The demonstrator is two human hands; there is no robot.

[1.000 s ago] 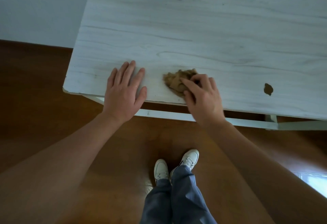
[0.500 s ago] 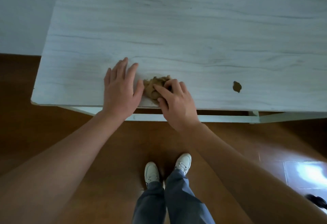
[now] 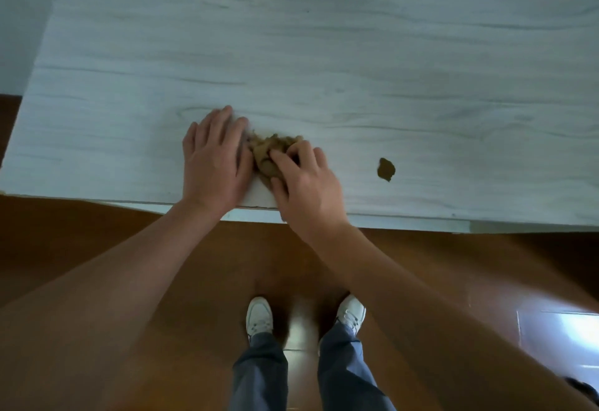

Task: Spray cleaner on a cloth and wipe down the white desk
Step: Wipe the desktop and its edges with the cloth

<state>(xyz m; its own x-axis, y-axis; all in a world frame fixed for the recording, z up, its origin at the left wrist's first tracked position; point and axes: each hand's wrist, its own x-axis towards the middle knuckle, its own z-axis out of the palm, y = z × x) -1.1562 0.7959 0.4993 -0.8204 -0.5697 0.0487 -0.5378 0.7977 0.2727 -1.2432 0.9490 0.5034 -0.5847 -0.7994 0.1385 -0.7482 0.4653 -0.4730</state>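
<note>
Item: brown cloth (image 3: 270,154), bunched near the white desk (image 3: 324,54) front edge, right hand (image 3: 304,180) fingers curled down onto it for wiping pressure; left hand (image 3: 214,157) at its 9 o'clock, fingers flat and together, apparently bracing; brown spot (image 3: 385,169) at 3 o'clock.

I am looking down at a brown wooden floor (image 3: 97,248) that is filling the lower half of my view, polished enough that it is giving back a soft sheen. At four o'clock a pale patch of light (image 3: 570,329) is reflecting off the boards, bright and bluish. At ten o'clock a plain white wall (image 3: 19,21) is meeting the floor in a straight line. Overall the room is looking dim, with the daylight coming across unevenly and the floor at nine o'clock sitting in deeper shadow.
</note>
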